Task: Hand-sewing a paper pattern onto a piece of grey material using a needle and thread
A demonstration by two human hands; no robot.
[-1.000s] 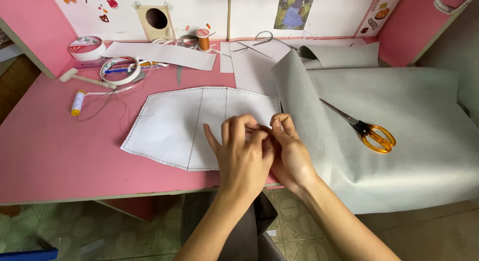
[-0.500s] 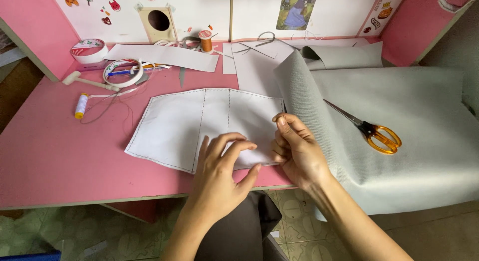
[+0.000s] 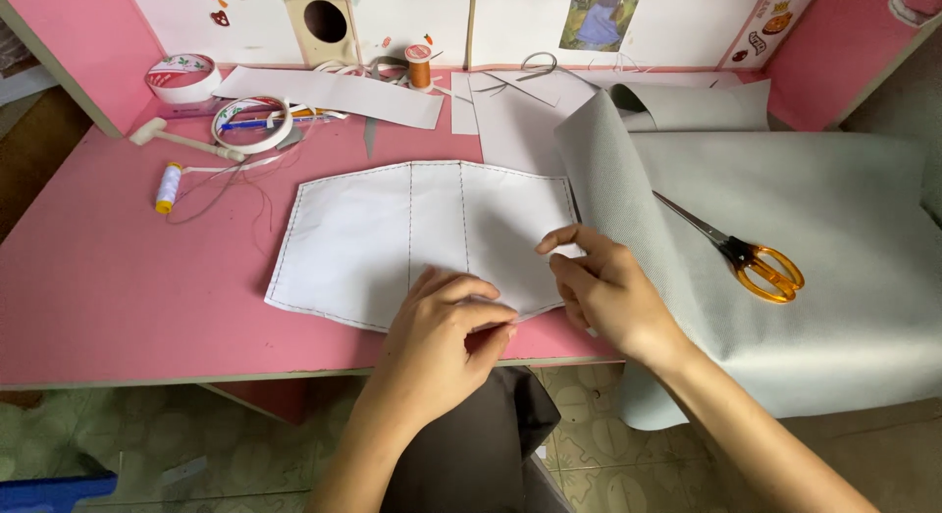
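White stitched panel flat on pink desk, seam lines already run along its edges. Left hand pinches lower edge, fingers curled; right hand pinches right corner. Scissors untouched on grey fabric right of the hands.

A white fabric panel lies flat on the pink counter, edges stitched (two seams run down its middle). Its lower edge reaches the counter's front.
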